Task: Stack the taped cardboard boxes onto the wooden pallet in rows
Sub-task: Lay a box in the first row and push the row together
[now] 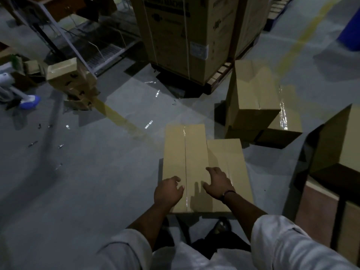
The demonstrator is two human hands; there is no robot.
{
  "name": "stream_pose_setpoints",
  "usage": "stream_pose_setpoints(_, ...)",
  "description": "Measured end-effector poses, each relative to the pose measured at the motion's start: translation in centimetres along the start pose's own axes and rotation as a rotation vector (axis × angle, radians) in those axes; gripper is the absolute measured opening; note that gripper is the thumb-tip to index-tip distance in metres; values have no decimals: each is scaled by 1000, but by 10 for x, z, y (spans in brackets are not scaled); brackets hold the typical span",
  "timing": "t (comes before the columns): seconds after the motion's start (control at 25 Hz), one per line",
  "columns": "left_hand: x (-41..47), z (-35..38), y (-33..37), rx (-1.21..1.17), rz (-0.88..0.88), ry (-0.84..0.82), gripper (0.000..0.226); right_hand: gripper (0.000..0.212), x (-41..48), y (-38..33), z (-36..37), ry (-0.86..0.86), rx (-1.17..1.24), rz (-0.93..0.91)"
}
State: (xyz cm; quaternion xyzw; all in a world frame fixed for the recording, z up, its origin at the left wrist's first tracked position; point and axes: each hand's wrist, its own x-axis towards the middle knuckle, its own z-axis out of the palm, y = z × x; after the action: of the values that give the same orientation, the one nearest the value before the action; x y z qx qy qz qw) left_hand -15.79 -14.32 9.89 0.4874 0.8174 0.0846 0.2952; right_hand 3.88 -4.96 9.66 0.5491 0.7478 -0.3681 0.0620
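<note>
L hand (168, 190) fingers loosely curled, R hand (218, 184) fingers apart, nothing held; taped box (185, 151) seems stiff, prob. light: grip side edges.

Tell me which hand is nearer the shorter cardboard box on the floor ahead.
Right. The right hand is over the near left part of the shorter box; the left hand is at the left side of the longer box, beyond its tape seam.
</note>
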Motion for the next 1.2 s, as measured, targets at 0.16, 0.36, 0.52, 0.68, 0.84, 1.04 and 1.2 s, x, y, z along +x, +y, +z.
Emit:
stream_pose_setpoints(0.16, 45, 24, -19, -9, 38, -57, 43, 76, 44, 9, 25, -37, -82, 84)
stream_pose_setpoints(0.36, 97, 39, -53, -40, 39, -83, 38, 78, 100, 5, 62, -95, -127, 161)
stream_pose_setpoints(0.52, 139, 57, -87, 53, 134, 16, 37, 83, 150, -5, 79, -67, -119, 231)
stream_pose_setpoints(0.68, 185, 61, -101, 35, 113, -64, 58, 86, 187, -9, 88, 0, -76, 299)
stream_pose_setpoints(0.84, 222, 65, -99, -101, 44, -83, 68, 88, 209, -2, 92, -6, -38, 344)
stream_pose_setpoints(1.04, 235, 63, -88, -220, -32, -124, 74, 100, 213, -4, 91, -18, -78, 298)
stream_pose_setpoints(1.2, 211, 53, -67, -61, 3, -223, 99, 98, 191, -4, 80, -10, -92, 283)
